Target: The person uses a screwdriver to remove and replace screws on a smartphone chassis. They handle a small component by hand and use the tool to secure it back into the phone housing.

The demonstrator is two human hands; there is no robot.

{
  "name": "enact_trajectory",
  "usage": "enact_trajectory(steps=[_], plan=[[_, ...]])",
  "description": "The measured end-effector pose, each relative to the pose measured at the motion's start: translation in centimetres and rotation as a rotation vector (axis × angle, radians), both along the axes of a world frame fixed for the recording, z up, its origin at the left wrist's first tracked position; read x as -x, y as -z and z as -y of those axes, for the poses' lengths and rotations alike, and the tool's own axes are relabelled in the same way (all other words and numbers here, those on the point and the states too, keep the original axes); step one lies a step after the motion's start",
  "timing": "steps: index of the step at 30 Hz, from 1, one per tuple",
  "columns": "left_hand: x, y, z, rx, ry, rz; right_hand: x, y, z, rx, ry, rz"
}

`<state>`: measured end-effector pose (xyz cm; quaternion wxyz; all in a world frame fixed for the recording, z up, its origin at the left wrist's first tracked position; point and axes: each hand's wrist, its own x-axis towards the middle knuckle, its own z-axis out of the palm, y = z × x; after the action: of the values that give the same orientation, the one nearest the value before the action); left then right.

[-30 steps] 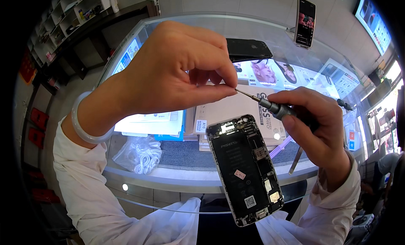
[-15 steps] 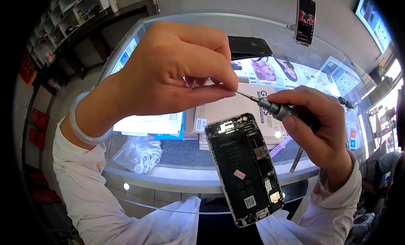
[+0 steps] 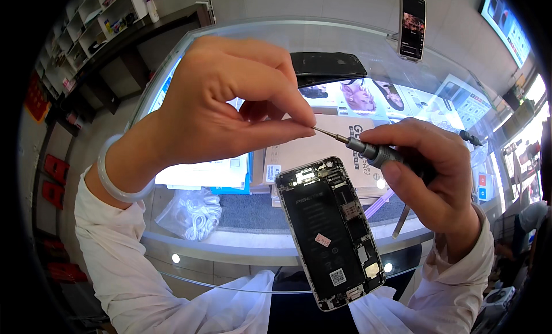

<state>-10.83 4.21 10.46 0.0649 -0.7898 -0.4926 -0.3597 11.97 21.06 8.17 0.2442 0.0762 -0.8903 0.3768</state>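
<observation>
My right hand grips a grey and black precision screwdriver, its thin shaft pointing left. A flat metal pry tool sticks out below the same hand. My left hand is closed in a pinch, thumb and forefinger meeting at the screwdriver's tip. Whatever tiny thing may be between those fingertips is hidden. Below both hands lies an opened phone, tilted, with its black battery, circuit board and metal frame exposed. Neither hand touches it.
Flat boxes and papers lie under the glass-topped counter, near a bag of white cables. Farther back are a black phone and a lit phone on a stand. A small dark tool sits at right.
Both hands have shifted slightly left, with the screwdriver tip still at the left fingertips. The hold of each hand looks the same.
</observation>
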Motion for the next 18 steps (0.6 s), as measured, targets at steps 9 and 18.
enact_trajectory(steps=[9,18], plan=[[-0.03,0.02,-0.03,-0.001,0.024,0.018,0.23,0.11,0.15,0.012,-0.02,-0.028],[-0.03,0.28,-0.15,0.001,0.036,0.019,-0.14,-0.12,-0.07,0.154,-0.052,0.121]])
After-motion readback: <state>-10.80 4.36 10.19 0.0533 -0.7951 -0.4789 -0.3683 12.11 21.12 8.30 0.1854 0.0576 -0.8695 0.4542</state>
